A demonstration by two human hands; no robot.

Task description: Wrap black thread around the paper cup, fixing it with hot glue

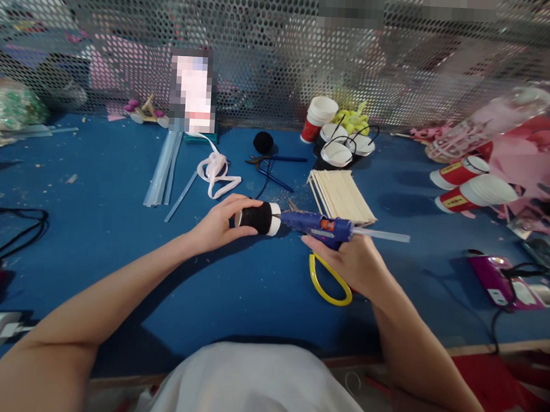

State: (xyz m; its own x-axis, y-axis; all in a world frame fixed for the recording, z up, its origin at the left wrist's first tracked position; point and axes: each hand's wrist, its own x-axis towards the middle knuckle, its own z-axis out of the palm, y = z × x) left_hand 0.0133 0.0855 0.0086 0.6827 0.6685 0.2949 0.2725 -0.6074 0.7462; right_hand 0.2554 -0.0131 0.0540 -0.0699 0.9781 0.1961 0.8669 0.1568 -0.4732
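Note:
My left hand [223, 223] grips a paper cup [258, 218] that lies on its side, wrapped in black with a white band left bare at one end. In my right hand [353, 256] is a blue hot glue gun [317, 225], a clear glue stick poking out of its rear. The gun's nozzle meets the cup near the edge between black and white; whether it touches cannot be made out. Scissors with a yellow handle [329, 282] lie beneath my right hand, mostly hidden. Behind the gun is a stack of wooden craft sticks [344, 194].
Pliers [277, 169], a black ball [263, 142], white ribbon [215, 171] and clear glue sticks [163, 175] lie beyond my hands. Black-wrapped cups [337, 154] stand at the back, red-and-white cups [473, 193] lie right. A purple power strip [506, 282] sits far right. A perforated metal panel [264, 58] bounds the table.

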